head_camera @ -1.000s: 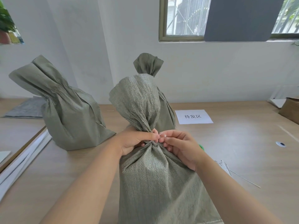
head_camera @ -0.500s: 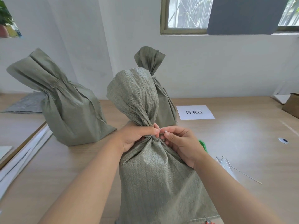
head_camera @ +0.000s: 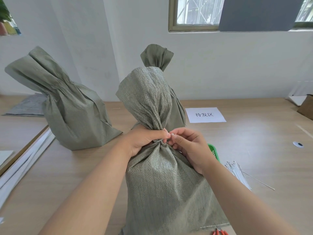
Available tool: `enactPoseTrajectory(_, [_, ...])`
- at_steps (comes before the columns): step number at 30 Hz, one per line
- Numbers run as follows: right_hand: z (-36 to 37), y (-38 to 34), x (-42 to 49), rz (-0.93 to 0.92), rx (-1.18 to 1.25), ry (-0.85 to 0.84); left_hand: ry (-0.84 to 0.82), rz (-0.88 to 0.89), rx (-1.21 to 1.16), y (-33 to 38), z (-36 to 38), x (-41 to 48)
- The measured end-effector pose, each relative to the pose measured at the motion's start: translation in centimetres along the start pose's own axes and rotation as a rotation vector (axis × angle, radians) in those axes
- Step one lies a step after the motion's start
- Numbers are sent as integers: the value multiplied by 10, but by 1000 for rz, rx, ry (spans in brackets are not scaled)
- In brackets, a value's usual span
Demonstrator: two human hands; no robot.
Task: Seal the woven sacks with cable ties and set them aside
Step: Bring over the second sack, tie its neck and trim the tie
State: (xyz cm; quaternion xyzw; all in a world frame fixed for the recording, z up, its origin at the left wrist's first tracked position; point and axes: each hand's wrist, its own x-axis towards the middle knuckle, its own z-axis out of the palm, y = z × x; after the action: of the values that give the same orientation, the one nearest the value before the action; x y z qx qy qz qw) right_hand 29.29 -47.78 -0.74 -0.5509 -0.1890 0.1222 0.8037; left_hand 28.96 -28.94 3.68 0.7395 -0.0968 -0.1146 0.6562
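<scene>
Unmoved: hands pinch sack neck.

Nearest sack: coarse woven plastic cloth, grey-green, matt, with a rough visible weave and deep creases at the gathered neck. 2 sacks behind, left and centre: same woven fabric, smoother in look. Table: pale wood-grain surface with a soft satin sheen. Label sheet: white matt paper. Cable ties: thin pale plastic. Cutter handles: glossy red plastic. Box: brown cardboard.
</scene>
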Motion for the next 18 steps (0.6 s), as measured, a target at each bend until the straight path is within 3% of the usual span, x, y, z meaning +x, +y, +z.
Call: enactPoseTrajectory(18, [5,1,-1,-83,-181,70,33,-65,27,2,1,2])
